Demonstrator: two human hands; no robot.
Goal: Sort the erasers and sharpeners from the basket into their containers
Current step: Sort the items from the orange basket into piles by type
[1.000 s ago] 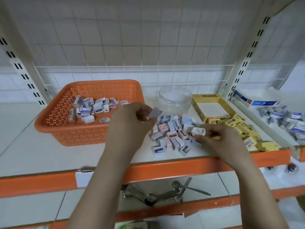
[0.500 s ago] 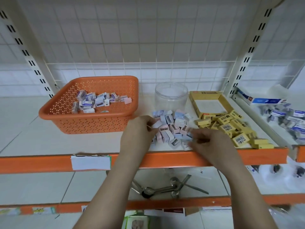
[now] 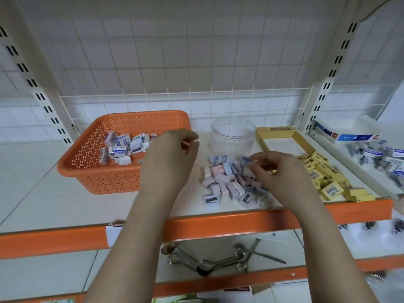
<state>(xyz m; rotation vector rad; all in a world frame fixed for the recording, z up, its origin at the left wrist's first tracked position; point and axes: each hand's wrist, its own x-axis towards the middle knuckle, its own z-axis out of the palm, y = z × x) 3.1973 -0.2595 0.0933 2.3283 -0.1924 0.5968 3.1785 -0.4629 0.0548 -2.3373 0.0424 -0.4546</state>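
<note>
The left hand (image 3: 169, 158) hangs between the perforated orange plastic basket (image 3: 105, 171) and the clear round plastic jar (image 3: 232, 135), its fingers (image 3: 190, 139) curled narrowly round a small pink piece, probably a sharpener, though most of it is hidden. The jar's open mouth lies just to the right of those fingers and a little farther back, with nothing between, so the left hand is the nearer one for a drop there.

The right hand (image 3: 282, 173) sits low over the loose heap of pastel pink, lilac and blue block sharpeners (image 3: 227, 182) on the white shelf (image 3: 54, 204), fingertips pinched on a small blue piece at the heap's far edge; the jar stands straight behind them.

Blue-and-white wrapped erasers (image 3: 122, 147) remain in the basket, left of and behind the left fingers. The open yellow cardboard box (image 3: 282, 136) lies beyond the right hand, yellow boxed erasers (image 3: 328, 180) spilling toward the shelf's orange front lip (image 3: 240, 224), which is close; little room there.
</note>
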